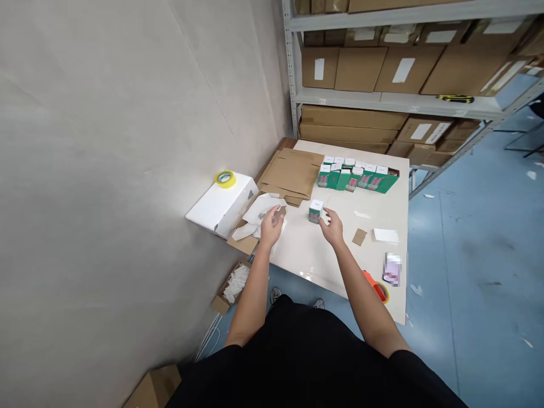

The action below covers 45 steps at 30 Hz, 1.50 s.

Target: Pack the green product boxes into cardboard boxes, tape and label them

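A small green and white box (315, 211) stands upright on the white table (323, 255). My right hand (332, 225) hovers just right of it, fingers loosely curled and apart, holding nothing. My left hand (272, 221) reaches over a heap of white wrapping paper (260, 214) at the table's left edge, fingers slightly spread, touching or just above the paper. Several more green and white boxes (357, 174) stand in rows at the far side of the table.
Flat brown cardboard sheets (293, 173) lie at the far left. A white box with a yellow tape roll (225, 178) sits by the wall. An orange tape dispenser (376, 286), a cardboard scrap (359, 236) and a white card (386, 235) lie at right. Shelves hold cartons (382, 68).
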Each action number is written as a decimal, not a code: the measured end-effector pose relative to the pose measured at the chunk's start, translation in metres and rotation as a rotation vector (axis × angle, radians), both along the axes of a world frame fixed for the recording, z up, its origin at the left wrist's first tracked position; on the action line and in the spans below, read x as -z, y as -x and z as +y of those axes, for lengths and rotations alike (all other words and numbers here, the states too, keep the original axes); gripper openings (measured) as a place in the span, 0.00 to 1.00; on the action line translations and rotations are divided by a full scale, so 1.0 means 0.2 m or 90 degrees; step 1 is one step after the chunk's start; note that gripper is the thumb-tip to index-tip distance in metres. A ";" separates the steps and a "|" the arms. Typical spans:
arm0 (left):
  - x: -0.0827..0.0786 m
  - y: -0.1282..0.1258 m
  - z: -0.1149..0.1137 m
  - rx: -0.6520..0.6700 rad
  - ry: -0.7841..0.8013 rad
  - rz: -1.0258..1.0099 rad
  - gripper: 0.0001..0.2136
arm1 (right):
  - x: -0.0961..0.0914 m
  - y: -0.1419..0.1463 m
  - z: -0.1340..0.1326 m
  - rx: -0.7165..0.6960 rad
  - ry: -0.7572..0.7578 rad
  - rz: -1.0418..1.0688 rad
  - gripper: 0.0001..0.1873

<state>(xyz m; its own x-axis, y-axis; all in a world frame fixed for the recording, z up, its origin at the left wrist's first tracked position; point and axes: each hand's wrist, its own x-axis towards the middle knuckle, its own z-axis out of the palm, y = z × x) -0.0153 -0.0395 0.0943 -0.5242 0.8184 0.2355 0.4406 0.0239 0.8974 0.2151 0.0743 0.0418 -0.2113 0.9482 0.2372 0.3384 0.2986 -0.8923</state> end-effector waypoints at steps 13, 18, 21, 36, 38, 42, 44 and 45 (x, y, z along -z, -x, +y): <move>0.07 0.15 0.07 -0.007 0.021 -0.027 0.21 | 0.00 0.21 0.06 -0.037 0.009 -0.004 0.26; 0.16 0.20 0.36 0.065 0.017 -0.063 0.21 | 0.02 0.23 0.19 0.026 0.026 -0.038 0.27; 0.16 0.24 0.51 0.100 0.021 -0.070 0.21 | 0.00 0.25 0.27 0.055 0.029 -0.053 0.27; 0.19 0.53 0.72 0.147 0.058 -0.120 0.22 | -0.01 0.57 0.39 0.088 0.082 -0.076 0.29; 0.19 0.59 0.71 0.130 0.063 -0.118 0.22 | 0.00 0.63 0.39 0.080 0.079 -0.076 0.28; 0.18 0.70 0.69 0.108 0.067 -0.120 0.23 | 0.00 0.73 0.41 0.061 0.069 -0.081 0.28; 0.18 0.75 0.70 0.106 0.068 -0.118 0.23 | 0.00 0.77 0.42 0.056 0.063 -0.082 0.28; 0.18 0.78 0.71 0.107 0.068 -0.116 0.23 | 0.00 0.79 0.43 0.053 0.061 -0.083 0.28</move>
<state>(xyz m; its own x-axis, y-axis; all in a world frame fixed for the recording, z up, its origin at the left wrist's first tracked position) -0.1716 0.1025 0.0582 -0.4044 0.9128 0.0576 0.2779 0.0626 0.9586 0.0562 0.1607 0.0410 -0.1549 0.9805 0.1212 0.4735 0.1814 -0.8619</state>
